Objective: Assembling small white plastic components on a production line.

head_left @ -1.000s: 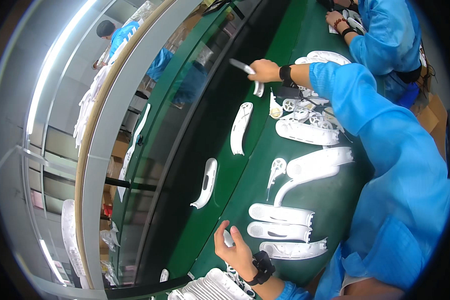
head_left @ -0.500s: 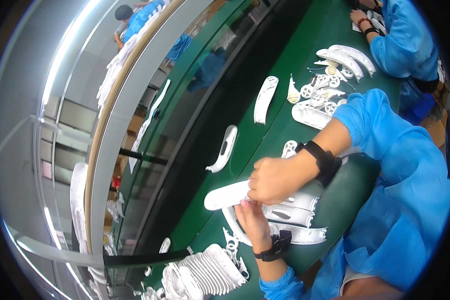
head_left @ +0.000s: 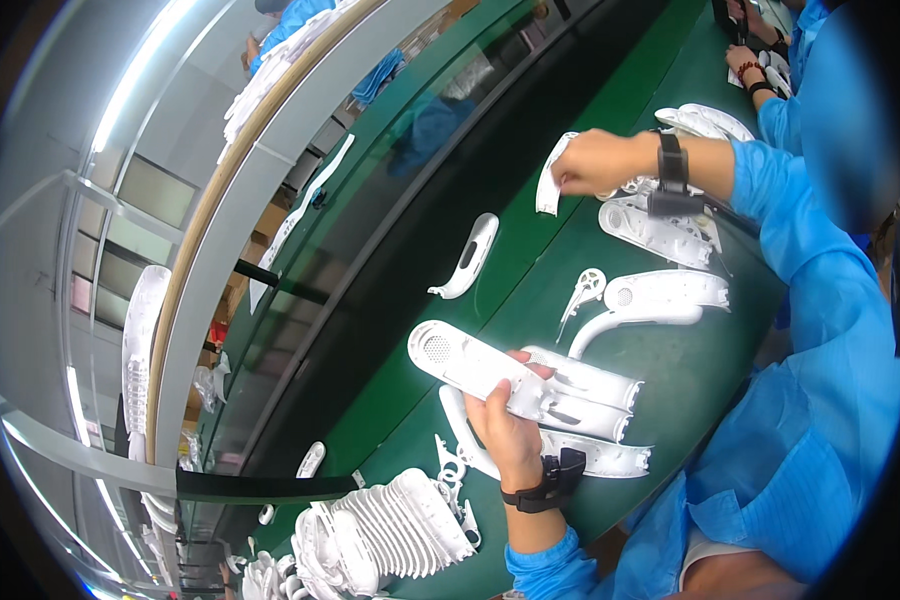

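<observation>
Head view: your left hand [head_left: 507, 428] grips a white mesh shell [head_left: 465, 365], thumb on top and fingertips showing at its far edge. Its round mesh end points up and to the left, and its other end overlaps two slotted shells [head_left: 588, 412] from this angle; you cannot tell from here whether they touch.

Your right hand [head_left: 605, 162] is stretched out at the far shell [head_left: 548, 190], which lies on the green table [head_left: 705, 400]. Your fingers are bent over its right side, but they are blurred, so whether they have closed on it cannot be told.

Nearer you than the far shell, and to its left, lies a dark-slotted shell [head_left: 470, 258]. A wheel part [head_left: 590, 285] sits to the right of that, beside a pale shell [head_left: 667, 291] with a curved piece [head_left: 638, 318] against its near side. Just past your left wrist, an open shell [head_left: 610, 456] rests below the slotted pair. A packed row of shells [head_left: 415, 520] stands to the left of your left forearm. Both your wrists wear black bands [head_left: 542, 490]. Near the top right, a co-worker's hand [head_left: 742, 62] shows beside white parts.
</observation>
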`<state>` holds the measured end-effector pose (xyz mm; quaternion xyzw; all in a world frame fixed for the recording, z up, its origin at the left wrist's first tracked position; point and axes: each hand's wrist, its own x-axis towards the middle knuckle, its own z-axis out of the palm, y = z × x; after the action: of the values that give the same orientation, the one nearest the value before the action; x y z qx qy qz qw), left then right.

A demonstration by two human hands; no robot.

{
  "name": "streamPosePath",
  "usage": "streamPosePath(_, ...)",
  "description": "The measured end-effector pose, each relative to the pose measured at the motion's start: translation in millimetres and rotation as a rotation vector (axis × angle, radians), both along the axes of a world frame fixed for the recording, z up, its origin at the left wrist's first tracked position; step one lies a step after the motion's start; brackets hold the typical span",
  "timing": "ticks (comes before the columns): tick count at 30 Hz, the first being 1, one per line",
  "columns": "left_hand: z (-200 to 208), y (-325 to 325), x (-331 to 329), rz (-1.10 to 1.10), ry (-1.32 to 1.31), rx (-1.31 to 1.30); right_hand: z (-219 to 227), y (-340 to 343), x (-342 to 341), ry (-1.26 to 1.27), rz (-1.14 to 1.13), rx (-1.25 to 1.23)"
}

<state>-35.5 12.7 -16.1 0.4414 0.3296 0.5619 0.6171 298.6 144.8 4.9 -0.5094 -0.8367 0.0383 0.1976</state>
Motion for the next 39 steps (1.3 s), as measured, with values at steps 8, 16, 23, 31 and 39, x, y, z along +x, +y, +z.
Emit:
streamPosePath(8,-6.8,1.8,-9.7,-0.044,-0.190,-0.117,-44.5,25.2,78.0,-0.396,0.040,-0.252)
streamPosePath(16,-2.6,5.7,-3.4,0.040,-0.015,-0.091,-48.5,32.9,64.9,-0.527,0.033,-0.280)
streamPosePath(23,-2.6,1.5,1.9,0.004,-0.002,-0.126,-35.8,19.2,85.0,-0.481,-0.264,0.060)
streamPosePath(31,-14.8,-0.7,-8.7,-0.121,-0.033,-0.084,36.8,-5.0,3.1,-0.030,-0.086,-0.002)
streamPosePath(39,-7.8,-2.5,8.5,-0.071,0.126,-0.029,43.4,-65.9,-137.0,0.280,0.180,-0.306)
